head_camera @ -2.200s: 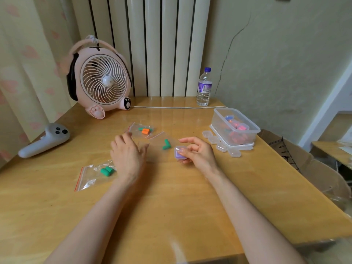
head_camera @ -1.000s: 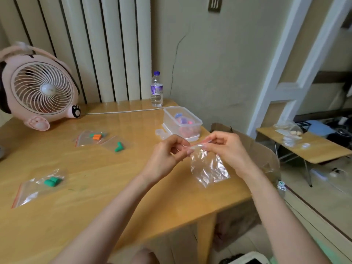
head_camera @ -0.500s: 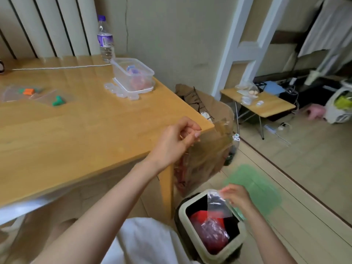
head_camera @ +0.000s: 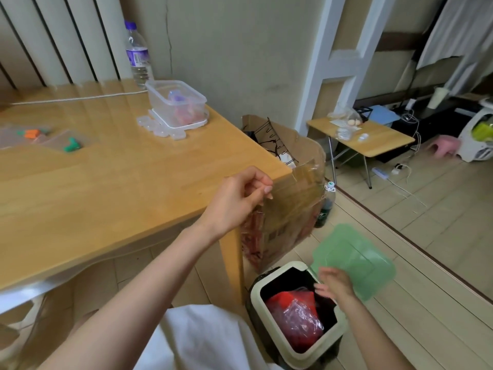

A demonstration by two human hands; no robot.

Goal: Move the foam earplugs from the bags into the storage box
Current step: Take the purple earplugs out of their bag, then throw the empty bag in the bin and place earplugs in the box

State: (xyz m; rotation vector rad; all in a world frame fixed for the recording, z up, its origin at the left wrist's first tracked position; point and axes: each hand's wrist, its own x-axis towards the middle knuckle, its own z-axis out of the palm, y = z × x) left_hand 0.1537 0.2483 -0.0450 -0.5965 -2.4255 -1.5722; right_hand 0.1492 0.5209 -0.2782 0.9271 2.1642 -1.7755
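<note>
A light wooden counter carries a clear box standing on its lid near the far right edge. A bottle stands just behind it, a white cord runs along the back, and two bags of orange and green earplugs lie at left.
</note>
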